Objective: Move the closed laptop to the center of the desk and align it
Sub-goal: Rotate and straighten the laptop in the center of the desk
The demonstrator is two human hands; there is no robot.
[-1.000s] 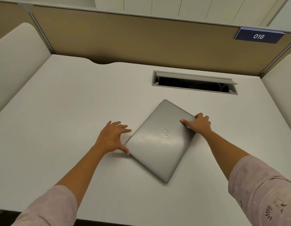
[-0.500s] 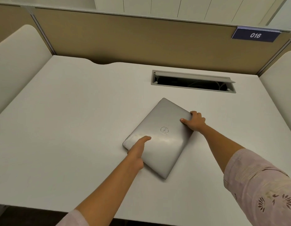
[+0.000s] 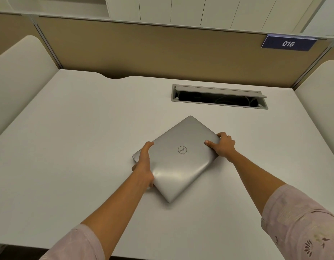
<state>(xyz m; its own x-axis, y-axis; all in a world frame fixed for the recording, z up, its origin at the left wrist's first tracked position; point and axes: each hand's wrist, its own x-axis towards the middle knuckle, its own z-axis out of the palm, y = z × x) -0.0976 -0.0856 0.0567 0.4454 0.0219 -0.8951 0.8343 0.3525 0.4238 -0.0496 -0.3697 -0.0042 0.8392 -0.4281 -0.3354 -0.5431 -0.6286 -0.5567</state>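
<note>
Closest to the camera are two pale pink sleeves [image 3: 301,220], one on each arm, both reaching out toward the laptop [image 3: 178,158].

The laptop is closed and lies flat on the white counter [image 3: 68,147]. It sits turned like a diamond, with one corner pointing back at the person and one corner pointing away. It is close to the middle of the counter, but its sides do not line up with the counter's edges yet.

The left hand [image 3: 143,166] is on the laptop's left side. Its thumb lies on top of the lid and its fingers [image 3: 133,168] curl around the edge, so it has a hold of that side. The right hand [image 3: 223,146] is on the laptop's right corner. Its thumb presses on the lid and the other fingers wrap over the edge. I think one hand is on each side so the person can turn the laptop straight without it slipping.

Past the laptop there is a long open slot [image 3: 219,99] in the counter with cables inside. The laptop's far corner is near it but not touching.

Behind the laptop stands a tan wall [image 3: 143,53]. A blue sign [image 3: 288,43] with the number 016 hangs up to the right of the laptop.
</note>
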